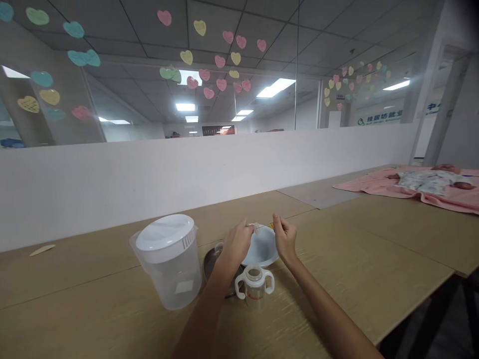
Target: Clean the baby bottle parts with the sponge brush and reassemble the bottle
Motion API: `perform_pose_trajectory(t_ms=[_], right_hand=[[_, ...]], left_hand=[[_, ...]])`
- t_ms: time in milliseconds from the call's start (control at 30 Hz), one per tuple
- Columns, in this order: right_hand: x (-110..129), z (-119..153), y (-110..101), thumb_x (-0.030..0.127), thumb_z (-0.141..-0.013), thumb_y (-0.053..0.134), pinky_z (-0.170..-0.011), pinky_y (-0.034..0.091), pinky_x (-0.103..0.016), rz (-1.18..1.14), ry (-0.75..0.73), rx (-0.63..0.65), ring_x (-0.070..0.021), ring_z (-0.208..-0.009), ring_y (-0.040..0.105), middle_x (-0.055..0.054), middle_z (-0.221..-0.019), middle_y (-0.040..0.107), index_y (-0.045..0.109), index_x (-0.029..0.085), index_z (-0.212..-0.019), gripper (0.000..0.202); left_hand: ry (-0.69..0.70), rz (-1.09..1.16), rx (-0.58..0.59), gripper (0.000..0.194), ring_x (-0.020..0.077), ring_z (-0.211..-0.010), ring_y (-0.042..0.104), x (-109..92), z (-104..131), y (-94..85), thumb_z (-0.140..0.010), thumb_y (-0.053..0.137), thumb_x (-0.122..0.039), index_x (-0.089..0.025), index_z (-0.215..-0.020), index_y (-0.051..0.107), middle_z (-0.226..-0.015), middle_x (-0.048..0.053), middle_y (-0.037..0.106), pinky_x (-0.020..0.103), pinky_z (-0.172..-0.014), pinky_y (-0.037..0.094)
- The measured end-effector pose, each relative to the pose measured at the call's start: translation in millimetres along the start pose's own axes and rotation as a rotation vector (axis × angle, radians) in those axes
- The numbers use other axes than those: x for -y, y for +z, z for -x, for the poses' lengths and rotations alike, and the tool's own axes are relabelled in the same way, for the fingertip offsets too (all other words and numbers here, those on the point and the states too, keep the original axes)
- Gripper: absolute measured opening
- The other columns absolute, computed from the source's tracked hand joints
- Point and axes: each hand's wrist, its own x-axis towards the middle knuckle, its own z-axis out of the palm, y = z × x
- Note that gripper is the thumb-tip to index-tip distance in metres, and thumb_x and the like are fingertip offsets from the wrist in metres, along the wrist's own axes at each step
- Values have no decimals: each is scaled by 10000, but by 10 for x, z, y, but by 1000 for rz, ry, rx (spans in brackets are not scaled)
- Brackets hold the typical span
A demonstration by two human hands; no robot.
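Note:
My left hand (238, 243) is closed on a small translucent piece (256, 227) that looks like a bottle teat. Opposite it, my right hand (285, 238) pinches something thin, mostly hidden by the fingers; a fine line seems to run from it to the piece. Both hands are above the rim of a pale blue bowl (262, 249), where a bit of yellow shows. In front of the bowl stands a clear baby bottle (255, 284) with white handles and an open top. Under my left forearm lies a dark round tray (210, 264), partly covered, with a clear item on it.
A lidded translucent plastic jug (170, 264) stands left of the tray. Farther left lies a flat pale strip (42, 250). A white wall (112, 189) with glass above borders the wooden table (366, 249). At far right, a baby-like figure (422, 180) lies on a pink blanket (368, 183).

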Motion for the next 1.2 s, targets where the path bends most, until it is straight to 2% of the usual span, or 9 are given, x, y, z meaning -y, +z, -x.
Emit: perform_pose_trajectory(t_ms=[100, 267, 333, 467, 633, 900, 1067, 1133, 1200], right_hand=[[-65, 50, 48, 574, -854, 407, -480, 214, -225, 79, -22, -43, -74, -496, 259, 65, -514, 239, 307, 204, -522, 507], [-85, 193, 170, 527, -878, 376, -495, 251, -227, 153, -141, 157, -87, -495, 340, 48, -496, 354, 443, 179, -545, 486], [-71, 176, 158, 518, -876, 383, -490, 250, -226, 156, -149, 178, -85, -490, 339, 47, -492, 352, 440, 179, -539, 481], [-89, -25, 13, 552, -837, 434, -444, 221, -223, 81, -22, -33, -70, -461, 267, 65, -473, 256, 300, 208, -501, 499], [-191, -240, -113, 571, -788, 509, -373, 241, -211, -188, 185, -200, -57, -387, 239, 90, -419, 235, 252, 232, -504, 511], [-285, -392, -226, 501, -754, 583, -362, 318, -211, -310, 160, -342, -49, -373, 243, 110, -415, 211, 266, 231, -493, 492], [-486, -626, -603, 379, -787, 523, -365, 370, -216, -339, 226, -686, -59, -356, 266, 110, -386, 247, 265, 236, -517, 400], [-603, -671, -691, 368, -802, 496, -352, 367, -217, -269, 215, -680, -62, -347, 253, 114, -381, 228, 261, 241, -530, 381], [-711, -647, -666, 386, -798, 505, -334, 361, -224, -190, 252, -556, -66, -339, 255, 112, -375, 236, 272, 244, -527, 385]], left_hand=[[8, 0, -7, 317, 162, -751, 595, -22, -2, -19, -961, 314, -246, -215, -978, 629, -941, 58, 576, 248, -628, 405], [33, 17, -58, 368, 161, -728, 592, -33, -12, -61, -973, 261, -251, -208, -973, 626, -930, 56, 584, 253, -615, 405], [11, 16, -58, 365, 159, -735, 593, -9, -5, -91, -973, 273, -266, -210, -972, 634, -937, 57, 584, 252, -621, 406], [-57, 50, -75, 347, 160, -808, 597, 57, 19, -164, -971, 312, -329, -256, -1049, 642, -974, 44, 588, 251, -674, 412], [-11, 79, -77, 332, 161, -869, 596, 3, -17, -146, -969, 335, -326, -251, -1033, 652, -969, 39, 607, 243, -724, 416], [-47, 68, -58, 314, 170, -840, 606, -73, -94, -42, -960, 363, -310, -232, -1006, 663, -944, 51, 635, 246, -702, 417], [-163, 99, -82, 348, 173, -848, 603, 137, -57, -103, -958, 353, -289, -198, -942, 689, -954, 71, 662, 244, -709, 405], [-210, 184, -107, 346, 167, -835, 604, 254, -36, -143, -953, 361, -326, -212, -972, 687, -957, 59, 674, 233, -692, 401], [-222, 310, -98, 339, 162, -809, 604, 338, -24, -165, -938, 385, -359, -215, -976, 689, -911, 39, 690, 221, -671, 397]])
